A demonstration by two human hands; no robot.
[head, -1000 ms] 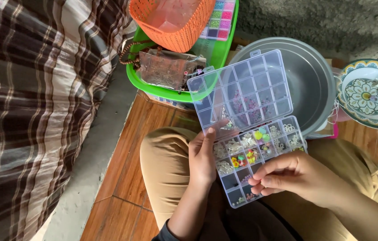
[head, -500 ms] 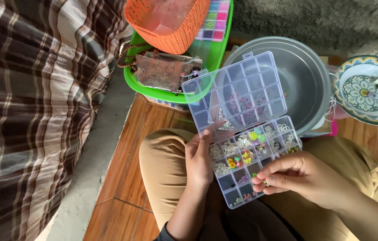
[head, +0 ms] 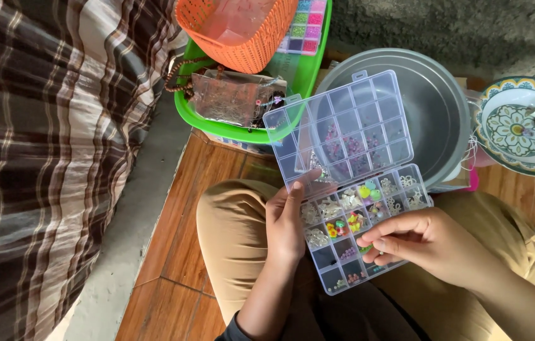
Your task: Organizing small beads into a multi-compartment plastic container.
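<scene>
While the clear compartment box (head: 359, 218) rests open over the person's lap, its lid (head: 342, 131) tilted up toward the grey metal basin (head: 431, 107), the left hand (head: 287, 221) grips the box's left edge, thumb on top. The right hand (head: 425, 243) hovers at the lower right compartments, fingertips pressed together; whether they pinch a bead I cannot tell. An orange basket (head: 242, 31) sits in a green tray (head: 305, 69) beyond, and a patterned plate (head: 520, 126) lies to the right.
</scene>
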